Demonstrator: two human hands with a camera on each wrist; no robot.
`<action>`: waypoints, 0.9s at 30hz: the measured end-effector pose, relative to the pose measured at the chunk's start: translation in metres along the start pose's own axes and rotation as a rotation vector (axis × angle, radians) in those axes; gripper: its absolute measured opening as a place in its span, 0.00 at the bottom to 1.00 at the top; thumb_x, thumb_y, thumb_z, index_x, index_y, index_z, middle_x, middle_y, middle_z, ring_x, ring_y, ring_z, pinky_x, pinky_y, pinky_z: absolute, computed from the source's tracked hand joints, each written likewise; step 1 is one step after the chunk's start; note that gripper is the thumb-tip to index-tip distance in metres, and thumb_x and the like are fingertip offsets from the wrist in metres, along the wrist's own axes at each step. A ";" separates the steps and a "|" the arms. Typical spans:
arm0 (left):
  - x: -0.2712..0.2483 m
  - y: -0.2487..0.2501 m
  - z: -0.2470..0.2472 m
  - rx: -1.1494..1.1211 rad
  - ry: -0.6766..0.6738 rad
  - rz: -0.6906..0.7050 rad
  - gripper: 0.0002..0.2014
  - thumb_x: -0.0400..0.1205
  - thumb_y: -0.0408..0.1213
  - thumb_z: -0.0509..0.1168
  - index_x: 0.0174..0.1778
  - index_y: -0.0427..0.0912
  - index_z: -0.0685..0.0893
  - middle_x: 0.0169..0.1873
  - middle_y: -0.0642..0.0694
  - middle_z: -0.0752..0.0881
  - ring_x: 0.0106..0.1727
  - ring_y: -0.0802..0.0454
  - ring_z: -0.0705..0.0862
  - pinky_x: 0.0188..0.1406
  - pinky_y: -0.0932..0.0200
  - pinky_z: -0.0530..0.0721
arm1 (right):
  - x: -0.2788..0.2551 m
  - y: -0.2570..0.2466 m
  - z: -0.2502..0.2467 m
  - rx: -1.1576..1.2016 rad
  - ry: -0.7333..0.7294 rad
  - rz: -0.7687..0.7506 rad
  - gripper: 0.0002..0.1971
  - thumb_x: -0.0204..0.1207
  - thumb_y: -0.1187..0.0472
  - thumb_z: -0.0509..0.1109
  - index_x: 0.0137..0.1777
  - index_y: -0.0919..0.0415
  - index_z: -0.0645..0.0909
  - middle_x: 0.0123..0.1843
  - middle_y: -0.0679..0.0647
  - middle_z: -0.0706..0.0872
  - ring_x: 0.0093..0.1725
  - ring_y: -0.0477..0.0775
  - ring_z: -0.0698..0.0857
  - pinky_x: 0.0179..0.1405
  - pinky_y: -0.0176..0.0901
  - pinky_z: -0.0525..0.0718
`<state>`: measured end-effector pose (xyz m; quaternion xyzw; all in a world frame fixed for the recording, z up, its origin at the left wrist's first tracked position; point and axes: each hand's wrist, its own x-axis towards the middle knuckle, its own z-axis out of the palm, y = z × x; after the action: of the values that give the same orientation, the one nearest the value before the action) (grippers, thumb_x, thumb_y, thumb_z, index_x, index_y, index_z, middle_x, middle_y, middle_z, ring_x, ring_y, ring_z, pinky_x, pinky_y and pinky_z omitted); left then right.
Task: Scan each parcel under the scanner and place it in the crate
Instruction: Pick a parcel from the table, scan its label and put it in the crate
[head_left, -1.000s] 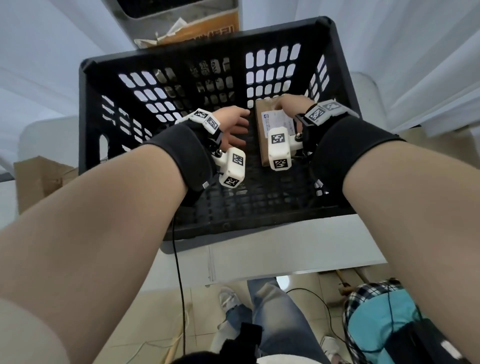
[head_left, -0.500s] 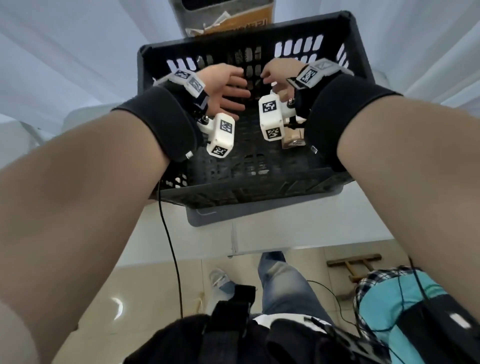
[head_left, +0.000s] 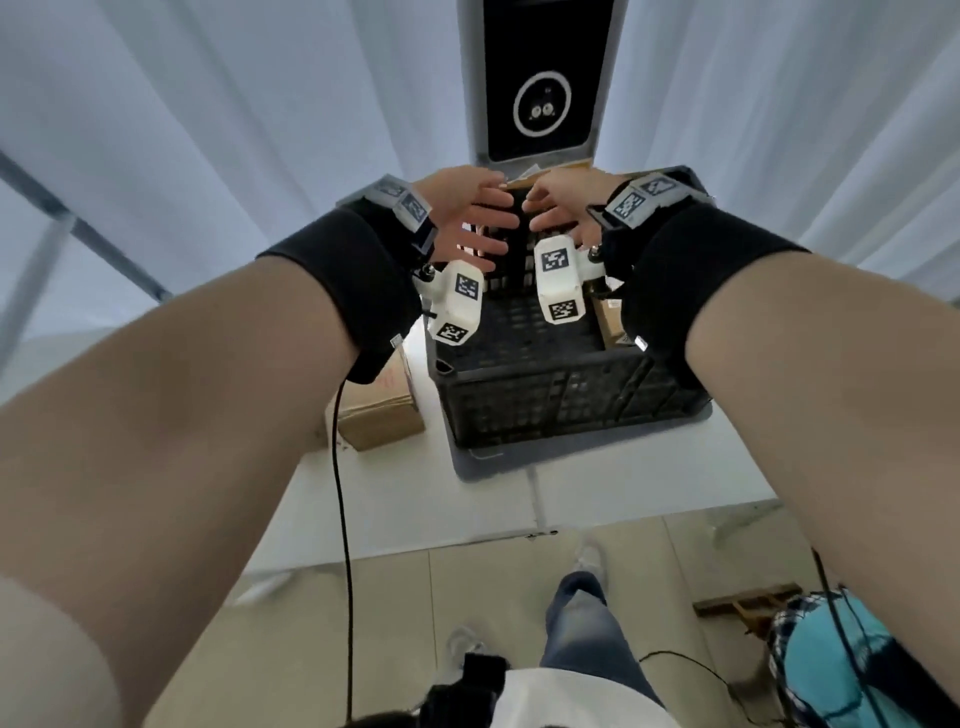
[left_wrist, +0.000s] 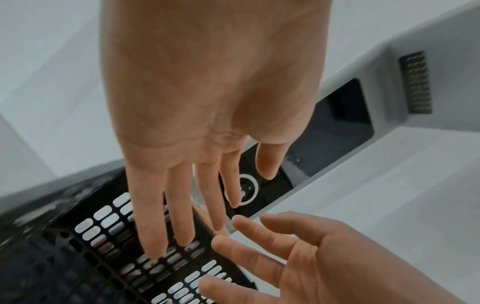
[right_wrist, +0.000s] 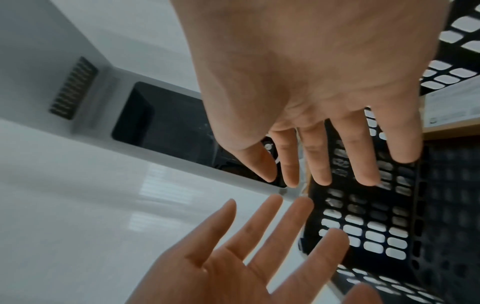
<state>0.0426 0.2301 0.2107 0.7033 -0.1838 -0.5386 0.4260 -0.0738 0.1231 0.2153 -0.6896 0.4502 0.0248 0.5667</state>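
Both hands, left (head_left: 470, 218) and right (head_left: 563, 210), spread empty over the crate's (head_left: 561, 400) far rim (next parcel (head_left: 382, 415) lies left, nearer the left hand)

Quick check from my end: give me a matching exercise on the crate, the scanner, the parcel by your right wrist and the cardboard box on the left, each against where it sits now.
Things:
1. crate
2. scanner
3. parcel
4. cardboard box

Places:
A. inside the crate, at its right wall
B. on the white table, left of the crate
C. upright behind the crate, above both hands
D. on the table, below both open hands

Pairs: 1-D, 2-C, 3-A, 4-B
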 end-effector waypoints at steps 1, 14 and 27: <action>-0.014 0.003 -0.005 0.000 0.001 0.027 0.23 0.89 0.50 0.58 0.75 0.42 0.78 0.68 0.44 0.85 0.66 0.37 0.85 0.64 0.36 0.85 | -0.013 -0.008 0.005 0.012 0.019 -0.024 0.16 0.83 0.57 0.59 0.67 0.58 0.79 0.56 0.47 0.83 0.41 0.48 0.82 0.37 0.45 0.81; -0.140 0.067 -0.076 -0.020 0.065 0.257 0.22 0.88 0.55 0.58 0.67 0.42 0.81 0.65 0.41 0.87 0.64 0.35 0.86 0.62 0.37 0.86 | -0.108 -0.118 0.037 0.013 0.034 -0.228 0.08 0.76 0.53 0.65 0.52 0.54 0.80 0.57 0.53 0.87 0.55 0.63 0.87 0.61 0.63 0.85; -0.157 0.125 -0.139 -0.035 0.123 0.340 0.27 0.87 0.58 0.58 0.72 0.41 0.80 0.67 0.38 0.85 0.67 0.32 0.84 0.63 0.35 0.84 | -0.097 -0.200 0.048 -0.015 -0.028 -0.334 0.15 0.77 0.51 0.65 0.61 0.54 0.79 0.57 0.48 0.86 0.54 0.60 0.88 0.35 0.47 0.80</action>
<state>0.1393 0.3276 0.4125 0.6861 -0.2646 -0.4179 0.5334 0.0208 0.2095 0.4027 -0.7588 0.3210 -0.0569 0.5639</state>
